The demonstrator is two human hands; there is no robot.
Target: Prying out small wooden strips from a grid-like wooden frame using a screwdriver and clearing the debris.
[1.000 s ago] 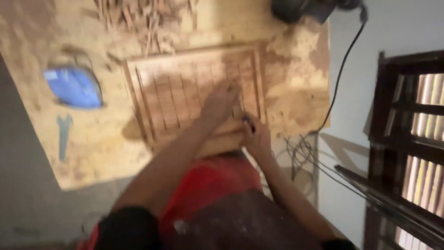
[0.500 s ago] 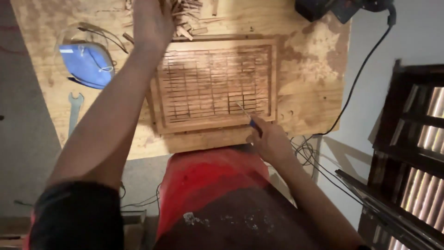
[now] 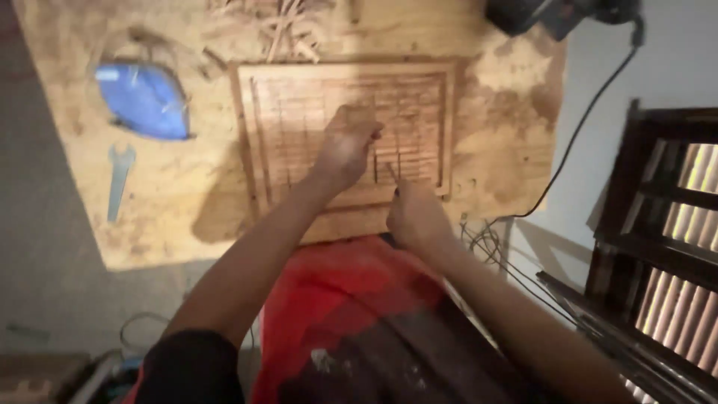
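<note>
A single head-worn camera looks steeply down from above at a dusty plywood worktable [image 3: 187, 217]. It sits close, with the person's own forearms reaching up from the bottom edge.

A woodworking shop: plywood bench [image 3: 187, 217], wood scraps [image 3: 280, 26], spanner [image 3: 117, 179], power tool [image 3: 553, 15].

Slatted frame [image 3: 344, 127]: bare wood, matt, unvarnished. Worktable [image 3: 187, 217]: raw plywood, rough, blotchy, dusty. Offcut sticks [image 3: 288, 30]: pale wood, splintery. Spanner [image 3: 118, 179]: dull grey metal. Blue object [image 3: 143, 99]: smooth, slight sheen (likely plastic). Cable [image 3: 583, 127]: black, matt sheath. Shutter [image 3: 666, 224]: dark wood, faintly glossy. Red garment [image 3: 336, 299]: cloth, dust-flecked.
</note>
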